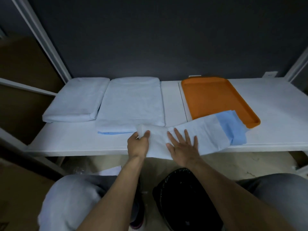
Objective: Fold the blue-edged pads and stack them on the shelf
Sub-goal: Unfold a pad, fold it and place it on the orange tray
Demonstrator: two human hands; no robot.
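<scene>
A long white pad with a blue edge [208, 132] lies across the front of the white shelf [80, 140], its blue end draped over the near corner of an orange tray. My left hand [138, 144] pinches the pad's left end, which is lifted and curled over. My right hand [182, 145] lies flat on the pad's middle with fingers spread, pressing it down. Two stacks of folded pads sit further back: one at the far left [75, 100], one in the middle [131, 104] with a blue edge showing beneath.
The orange tray [215, 95] sits on the right half of the shelf. Metal shelf posts rise at both sides, with a dark wall behind. Below the shelf edge are my knees, a black bin [181, 197] and cardboard boxes at the left.
</scene>
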